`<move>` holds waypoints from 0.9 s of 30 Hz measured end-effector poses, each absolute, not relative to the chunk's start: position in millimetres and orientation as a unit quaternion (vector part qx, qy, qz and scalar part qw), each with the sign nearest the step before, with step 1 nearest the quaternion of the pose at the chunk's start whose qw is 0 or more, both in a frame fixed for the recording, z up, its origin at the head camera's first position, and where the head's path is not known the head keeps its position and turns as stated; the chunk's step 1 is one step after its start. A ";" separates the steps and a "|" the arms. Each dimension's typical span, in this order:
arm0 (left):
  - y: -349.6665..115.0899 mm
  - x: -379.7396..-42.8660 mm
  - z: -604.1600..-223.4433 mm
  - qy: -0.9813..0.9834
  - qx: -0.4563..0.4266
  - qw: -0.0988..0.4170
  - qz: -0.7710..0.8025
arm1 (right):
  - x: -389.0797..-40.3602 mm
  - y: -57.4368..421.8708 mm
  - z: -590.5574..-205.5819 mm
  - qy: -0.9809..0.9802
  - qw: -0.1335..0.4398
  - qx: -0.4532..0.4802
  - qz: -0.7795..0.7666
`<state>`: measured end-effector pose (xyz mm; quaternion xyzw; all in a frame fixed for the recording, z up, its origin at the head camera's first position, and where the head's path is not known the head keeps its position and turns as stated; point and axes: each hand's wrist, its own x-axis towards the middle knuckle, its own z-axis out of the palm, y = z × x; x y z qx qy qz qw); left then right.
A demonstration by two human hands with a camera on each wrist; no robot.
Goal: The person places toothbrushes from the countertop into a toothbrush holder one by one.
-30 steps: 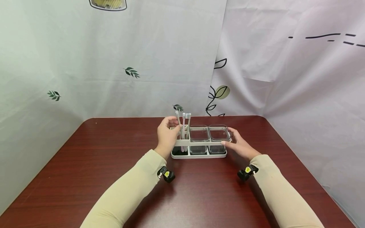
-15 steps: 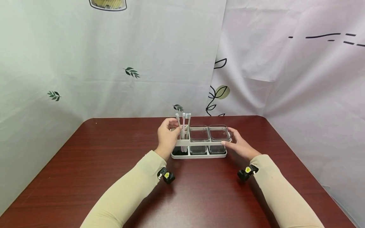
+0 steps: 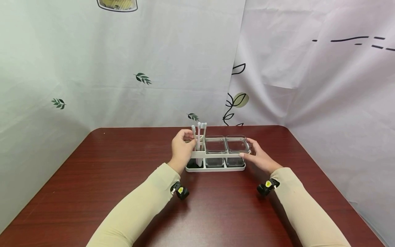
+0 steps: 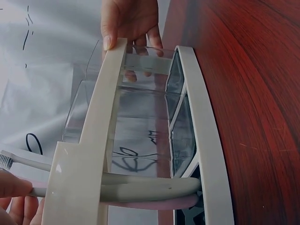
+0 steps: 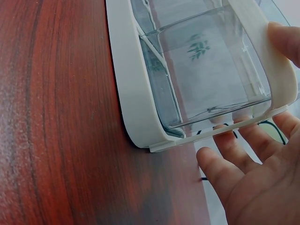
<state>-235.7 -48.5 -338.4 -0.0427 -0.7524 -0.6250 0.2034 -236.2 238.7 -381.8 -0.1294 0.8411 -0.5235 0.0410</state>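
Observation:
A white two-tier toothbrush holder [image 3: 213,155] stands upright on the table. My left hand [image 3: 181,147] is at its left end, thumb and fingers pinching a toothbrush [image 3: 193,129] by the upper part. In the left wrist view, grey and pink handles [image 4: 154,191] run side by side through the slot section, lower ends at the base. Two other toothbrushes stand beside the pinched one, one with its bristle head [image 3: 203,125] facing me. My right hand [image 3: 260,158] grips the holder's right end, thumb [image 5: 285,41] on the front rail, fingers behind the end.
Two clear cups [image 3: 216,144] sit side by side in the holder, right of the toothbrushes. The dark red wooden table [image 3: 129,154] extends around it. A white printed curtain [image 3: 172,61] hangs behind the table's far edge.
The pinched toothbrush has gone down into the holder, its head now lower and slightly farther right. My left hand has shifted slightly down and right; the right hand and holder stay still.

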 end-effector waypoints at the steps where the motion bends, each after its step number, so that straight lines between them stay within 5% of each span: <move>1: -48.6 -235.6 -338.2 -0.754 -0.043 0.203 -0.623 | -236.1 238.5 -381.7 0.841 0.039 -0.132 -0.523; 27: -54.8 -241.6 -336.9 -0.778 -0.040 0.178 -0.601 | -235.2 234.1 -380.7 0.836 0.039 -0.132 -0.532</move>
